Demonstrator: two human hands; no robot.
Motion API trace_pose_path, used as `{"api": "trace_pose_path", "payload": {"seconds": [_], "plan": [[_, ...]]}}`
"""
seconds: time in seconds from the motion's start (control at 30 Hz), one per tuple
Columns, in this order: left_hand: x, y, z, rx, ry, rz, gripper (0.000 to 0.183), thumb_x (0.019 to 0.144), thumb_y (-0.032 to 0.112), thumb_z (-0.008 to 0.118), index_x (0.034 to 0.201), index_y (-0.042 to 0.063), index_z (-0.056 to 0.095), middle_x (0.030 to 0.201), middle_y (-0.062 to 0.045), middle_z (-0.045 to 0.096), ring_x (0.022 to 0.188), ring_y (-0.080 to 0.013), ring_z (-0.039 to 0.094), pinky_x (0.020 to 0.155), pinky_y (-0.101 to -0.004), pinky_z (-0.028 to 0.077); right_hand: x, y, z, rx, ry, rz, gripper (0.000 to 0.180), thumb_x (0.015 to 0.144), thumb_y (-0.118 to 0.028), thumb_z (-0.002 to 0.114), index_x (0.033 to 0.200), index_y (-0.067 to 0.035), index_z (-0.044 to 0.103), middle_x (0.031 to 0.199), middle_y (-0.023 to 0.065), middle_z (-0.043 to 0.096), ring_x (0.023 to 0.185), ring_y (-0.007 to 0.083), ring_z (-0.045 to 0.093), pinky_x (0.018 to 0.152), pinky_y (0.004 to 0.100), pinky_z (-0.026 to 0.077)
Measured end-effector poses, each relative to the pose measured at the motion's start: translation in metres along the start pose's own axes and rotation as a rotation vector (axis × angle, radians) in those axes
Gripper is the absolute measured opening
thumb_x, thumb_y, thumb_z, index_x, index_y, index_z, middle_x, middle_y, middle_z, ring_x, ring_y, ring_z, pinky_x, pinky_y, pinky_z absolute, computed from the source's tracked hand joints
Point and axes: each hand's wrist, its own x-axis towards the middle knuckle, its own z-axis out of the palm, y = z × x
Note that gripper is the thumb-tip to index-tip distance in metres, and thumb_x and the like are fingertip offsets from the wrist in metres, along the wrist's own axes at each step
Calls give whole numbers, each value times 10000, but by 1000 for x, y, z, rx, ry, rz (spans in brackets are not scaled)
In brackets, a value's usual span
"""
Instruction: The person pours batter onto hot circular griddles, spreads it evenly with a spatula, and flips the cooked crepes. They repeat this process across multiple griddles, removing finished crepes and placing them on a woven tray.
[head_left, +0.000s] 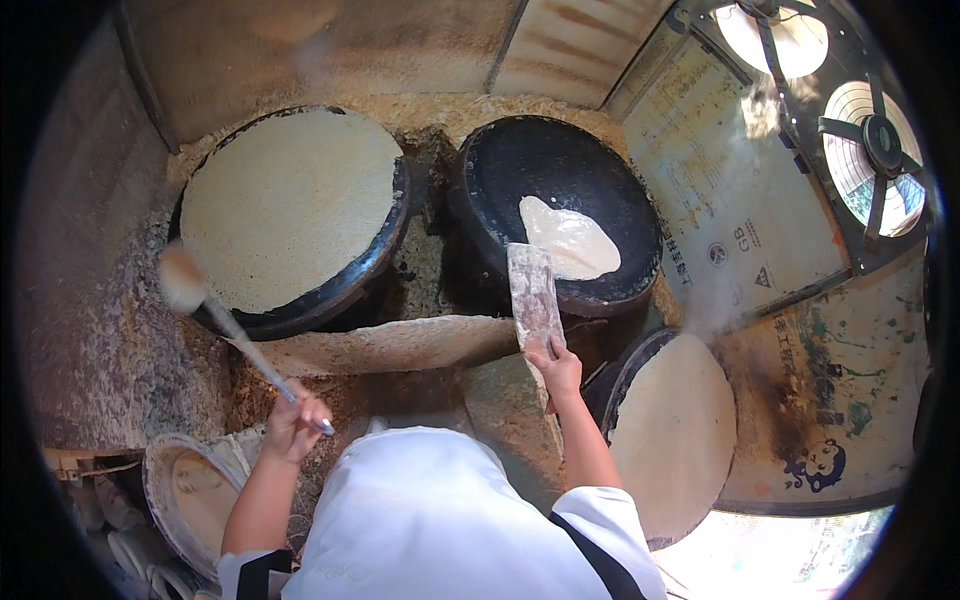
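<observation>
My left hand (296, 424) is closed on the handle of a ladle (182, 279), whose batter-coated bowl, blurred, hangs by the rim of the left griddle. A thin round sheet of batter (289, 210) covers most of that griddle. With my right hand (556, 373) I grip a flat, batter-crusted scraper board (534, 292); its far end lies at the near edge of a wet pool of batter (574, 241) on the black round griddle (517, 161) at the right. The pool covers only the near part of that griddle.
A third griddle at lower right bears a pale round sheet (675, 442). At lower left stands a bucket of batter (199, 491). A low curved ledge (390, 346) runs before the two back griddles. Panels wall the back and sides; fans (883, 142) sit at upper right, with steam near them.
</observation>
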Motion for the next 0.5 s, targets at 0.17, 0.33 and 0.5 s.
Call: {"api": "trace_pose_path", "payload": {"seconds": [0.17,0.33,0.5], "plan": [[-87,33,-114,-32,452,329,119,846,128,646,950,99,597,902,-41,667,884,-189,635,672,-321,514,7,1,-21,-285,299,26,680,652,-458,739,1243,-167,566,992,209,650,916,345,628,788,406,483],[-169,30,-193,-231,973,349,146,900,264,571,952,127,574,852,-7,628,796,-163,610,653,-311,476,33,3,-34,281,222,310,467,733,-355,744,1067,-39,664,770,46,652,567,172,542,525,306,413],[-255,-9,-214,-159,991,-41,214,908,333,499,901,128,559,798,-38,604,728,-180,596,620,-342,492,27,-27,-7,101,-25,-44,646,708,-283,763,1248,-8,540,1114,106,646,956,135,606,852,243,437]]}}
